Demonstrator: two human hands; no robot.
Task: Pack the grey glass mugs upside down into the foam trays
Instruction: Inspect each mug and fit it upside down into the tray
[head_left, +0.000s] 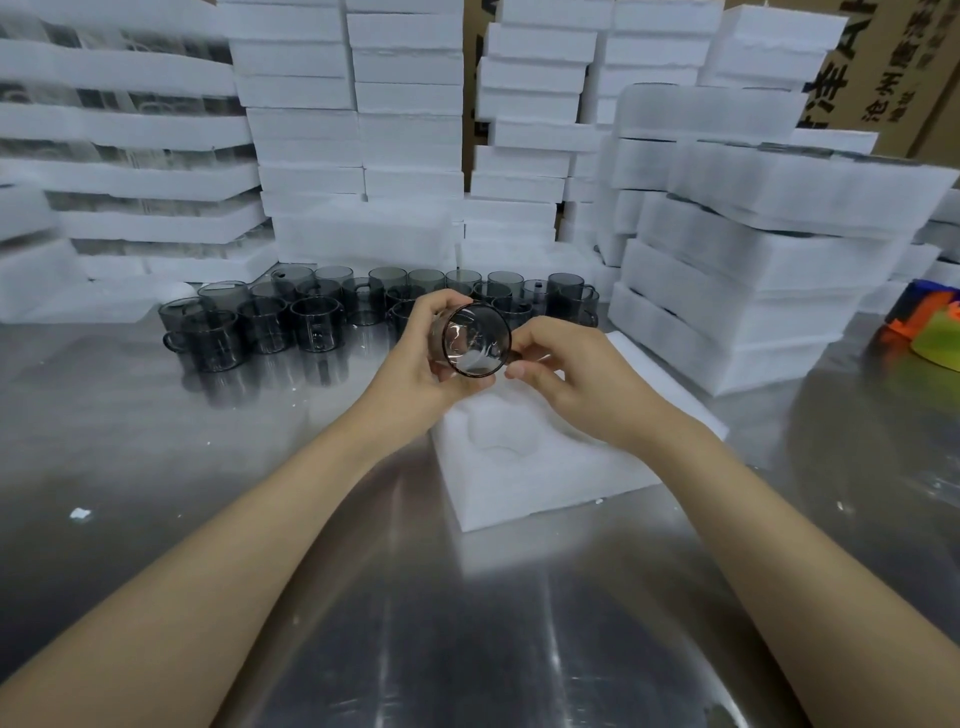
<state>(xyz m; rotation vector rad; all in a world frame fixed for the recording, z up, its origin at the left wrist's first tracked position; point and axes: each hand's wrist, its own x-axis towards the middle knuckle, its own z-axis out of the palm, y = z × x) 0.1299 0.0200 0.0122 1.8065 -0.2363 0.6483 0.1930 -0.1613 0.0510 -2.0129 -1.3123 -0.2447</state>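
Above a white moulded foam tray (524, 475) on the shiny metal table (208, 447), a single grey glass mug (475, 340) is held on its side, its open mouth turned toward the camera. Its body is grasped by the curled fingers of the left hand (418, 361), while its handle side is pinched by the thumb and fingers of the right hand (569, 382). A rounded recess is seen in the tray below the hands. Behind them, a cluster of matching grey mugs (270, 322) is set on the table. Stacks of white foam blocks (358, 130) are piled at the back and right.
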